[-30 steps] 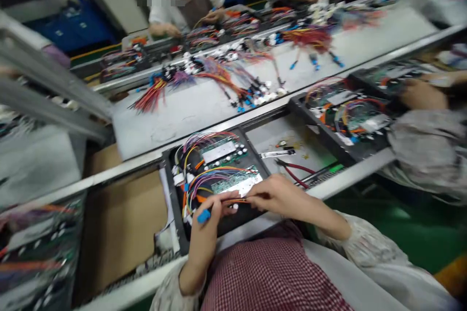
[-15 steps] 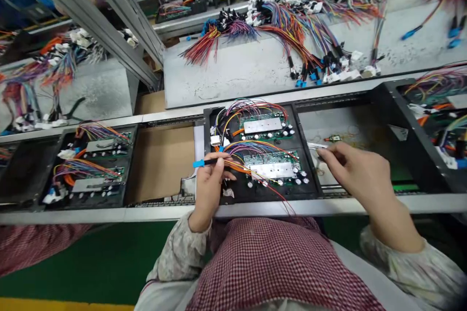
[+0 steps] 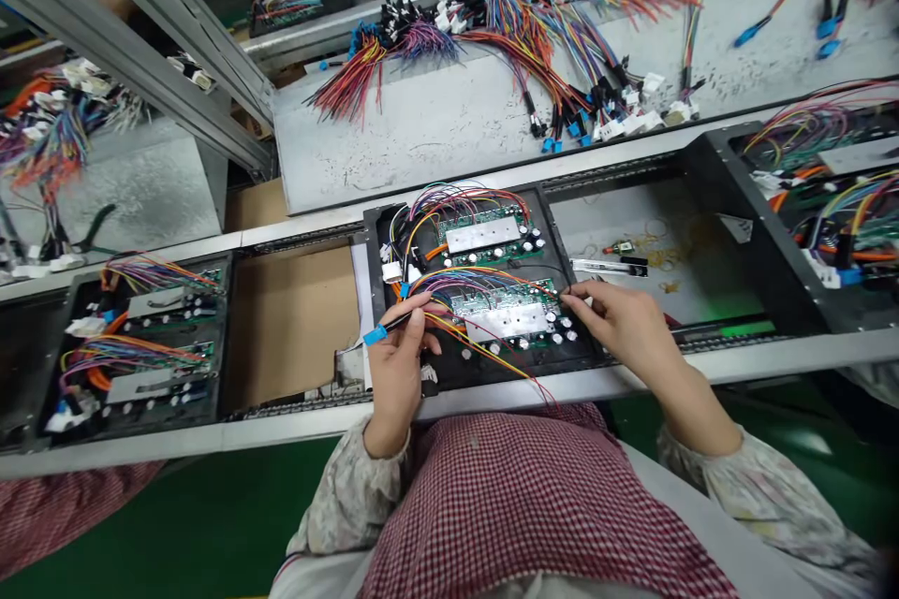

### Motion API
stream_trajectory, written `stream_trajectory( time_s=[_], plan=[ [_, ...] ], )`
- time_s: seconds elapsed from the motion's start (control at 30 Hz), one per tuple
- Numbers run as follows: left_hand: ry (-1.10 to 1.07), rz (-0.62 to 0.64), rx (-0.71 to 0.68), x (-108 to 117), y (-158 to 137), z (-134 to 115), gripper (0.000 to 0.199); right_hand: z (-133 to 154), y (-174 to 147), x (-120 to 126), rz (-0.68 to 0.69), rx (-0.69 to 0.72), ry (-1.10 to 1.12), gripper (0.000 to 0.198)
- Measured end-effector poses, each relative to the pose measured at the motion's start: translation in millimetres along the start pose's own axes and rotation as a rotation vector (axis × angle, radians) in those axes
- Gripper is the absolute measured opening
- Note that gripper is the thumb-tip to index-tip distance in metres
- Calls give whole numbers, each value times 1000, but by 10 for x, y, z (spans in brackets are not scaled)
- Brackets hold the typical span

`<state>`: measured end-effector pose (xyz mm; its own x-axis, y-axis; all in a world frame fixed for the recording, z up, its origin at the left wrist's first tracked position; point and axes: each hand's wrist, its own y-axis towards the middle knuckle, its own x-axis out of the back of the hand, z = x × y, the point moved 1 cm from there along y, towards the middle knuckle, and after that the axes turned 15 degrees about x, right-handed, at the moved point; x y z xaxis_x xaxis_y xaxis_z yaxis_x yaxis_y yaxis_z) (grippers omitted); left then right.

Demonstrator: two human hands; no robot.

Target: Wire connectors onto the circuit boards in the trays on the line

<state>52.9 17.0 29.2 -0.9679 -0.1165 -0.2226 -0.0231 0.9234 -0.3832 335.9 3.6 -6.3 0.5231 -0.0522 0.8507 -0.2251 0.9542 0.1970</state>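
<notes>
My left hand (image 3: 399, 357) is closed around a bundle of coloured wires with a blue connector (image 3: 375, 335) sticking out past the fingers on the left. Those wires run over the lower circuit board (image 3: 507, 322), and a few red and yellow ends hang loose over the tray's front side. My right hand (image 3: 625, 318) pinches at the right end of this board; what its fingertips hold is too small to make out. An upper circuit board (image 3: 484, 236) with its own wires lies behind, in the same black tray (image 3: 449, 376).
A silver and black tool (image 3: 610, 268) lies right of the tray, near yellow scraps (image 3: 660, 255). Other black trays with wired boards (image 3: 158, 301) stand on the line at both sides. Heaped wire harnesses (image 3: 506, 28) cover part of the metal shelf (image 3: 393, 140) behind.
My right hand has moved left from beside the tool to the lower board's right end. My left hand keeps the wires, the blue connector tilting slightly. The whole view has shifted.
</notes>
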Motion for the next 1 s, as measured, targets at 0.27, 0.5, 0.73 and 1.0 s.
stream_trajectory(
  time_s=[0.27, 0.5, 0.73, 1.0],
  plan=[
    [32, -32, -15, -15, -11, 23, 22, 450, -76, 97, -31, 16, 124, 31],
    [-22, -23, -52, 11, 8, -17, 18, 382, -154, 80, 1, 36, -85, 38],
    [-21, -29, 4, 31, 1, 0, 21, 131, -110, 86, -188, 16, 184, 24],
    [8, -52, -10, 60, -12, 9, 25, 124, -147, -132, -183, -47, 153, 24]
  ],
)
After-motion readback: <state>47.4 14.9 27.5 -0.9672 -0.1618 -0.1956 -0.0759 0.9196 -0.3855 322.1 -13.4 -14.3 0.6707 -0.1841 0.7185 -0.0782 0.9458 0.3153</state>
